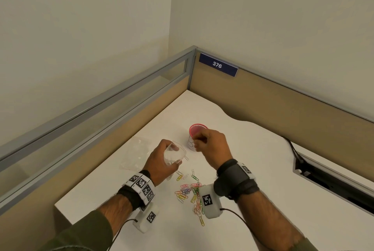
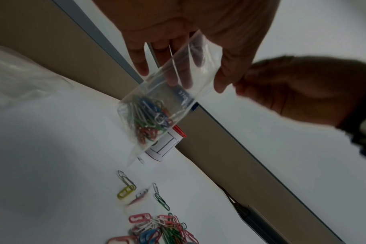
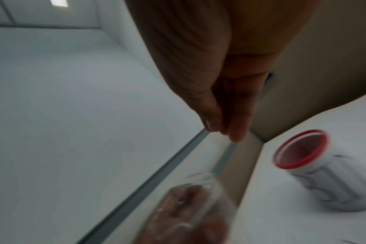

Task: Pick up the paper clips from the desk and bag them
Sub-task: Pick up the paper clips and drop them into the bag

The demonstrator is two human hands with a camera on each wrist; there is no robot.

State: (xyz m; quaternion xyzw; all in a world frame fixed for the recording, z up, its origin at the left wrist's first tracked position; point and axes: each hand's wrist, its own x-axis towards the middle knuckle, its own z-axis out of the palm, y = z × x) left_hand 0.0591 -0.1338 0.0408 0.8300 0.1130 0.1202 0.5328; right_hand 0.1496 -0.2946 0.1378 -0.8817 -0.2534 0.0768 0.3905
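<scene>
Office cubicle, corner workstation.

A white counter (image 1: 253, 149) sits boxed in by tan fabric partition panels (image 1: 283, 105) with grey metal trim, the left one topped by a glazed strip (image 1: 113, 107). A blue number plate reading 376 (image 1: 218, 65) is fixed at the far corner. A cable slot (image 1: 332, 178) is cut into the counter on the right, and coloured paper clips (image 1: 190, 192) lie scattered near a red-rimmed cup (image 1: 197, 129).

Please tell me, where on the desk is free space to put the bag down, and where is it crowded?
Bare desk lies to the right of the right hand, before the cable slot, and behind the red-rimmed cup toward the corner. It is crowded between the wrists, where the loose paper clips lie.
</scene>
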